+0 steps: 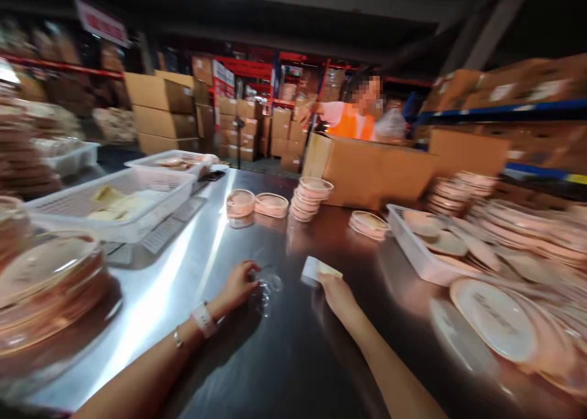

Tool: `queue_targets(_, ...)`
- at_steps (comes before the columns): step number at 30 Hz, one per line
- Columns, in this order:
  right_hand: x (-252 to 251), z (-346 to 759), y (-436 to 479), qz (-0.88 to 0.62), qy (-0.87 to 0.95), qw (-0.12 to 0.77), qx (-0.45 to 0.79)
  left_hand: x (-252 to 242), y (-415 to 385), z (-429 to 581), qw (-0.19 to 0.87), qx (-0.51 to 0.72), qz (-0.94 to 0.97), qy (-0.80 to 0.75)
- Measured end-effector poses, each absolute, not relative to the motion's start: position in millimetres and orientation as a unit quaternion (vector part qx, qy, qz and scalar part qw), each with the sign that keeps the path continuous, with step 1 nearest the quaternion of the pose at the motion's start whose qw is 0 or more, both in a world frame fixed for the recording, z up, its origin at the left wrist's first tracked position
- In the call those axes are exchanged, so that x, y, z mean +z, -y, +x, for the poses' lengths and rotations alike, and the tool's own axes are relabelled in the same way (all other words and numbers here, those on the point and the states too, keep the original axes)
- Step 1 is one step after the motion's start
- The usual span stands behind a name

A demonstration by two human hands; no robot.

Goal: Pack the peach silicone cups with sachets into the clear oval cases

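Observation:
My left hand (pixel 238 284) rests on the shiny metal table (pixel 293 358), its fingers curled on a small clear plastic wrapper (pixel 268 282). A white band sits on that wrist. My right hand (pixel 337 293) reaches forward and pinches a small white card or packet (pixel 316 269) just above the table. The two hands are about a hand's width apart. The picture is blurred by motion.
Stacks of pink round lidded containers (pixel 312 196) stand mid-table, with more piled at right (pixel 504 309) and left (pixel 46 284). White plastic baskets (pixel 114 205) sit at left and right (pixel 413 248). A cardboard box (pixel 367 168) stands at the far edge; a person in an orange vest (pixel 353 122) works behind it.

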State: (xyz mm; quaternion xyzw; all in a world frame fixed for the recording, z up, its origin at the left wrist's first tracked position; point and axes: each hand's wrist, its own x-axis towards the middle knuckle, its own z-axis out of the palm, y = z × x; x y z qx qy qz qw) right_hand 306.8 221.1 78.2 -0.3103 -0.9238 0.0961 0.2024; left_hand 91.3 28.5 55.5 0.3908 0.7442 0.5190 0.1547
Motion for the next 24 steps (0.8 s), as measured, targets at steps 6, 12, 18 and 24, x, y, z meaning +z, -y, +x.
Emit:
queue_targets(6, 75.9, 302.6, -239.8, -0.26, 0.957, 0.123, 0.019, 49.2, -32.4, 94.9, 0.1, 0.476, 0.438, -0.756)
queue_targets(12, 73.4, 295.4, -211.5, -0.074, 0.982, 0.151, 0.08, 67.6, -26.4, 116.2, 0.052, 0.435, 0.562, -0.702)
queue_targets(18, 37.2, 286.0, -192.8, 0.056, 0.958, 0.256, 0.116, 94.1, -16.6, 100.8, 0.005, 0.44, 0.515, -0.736)
queue_targets(24, 26.2, 285.2, -209.1, 0.007, 0.972, 0.201, 0.12, 168.3, 48.2, -4.4, -0.202, 0.494, 0.17, -0.828)
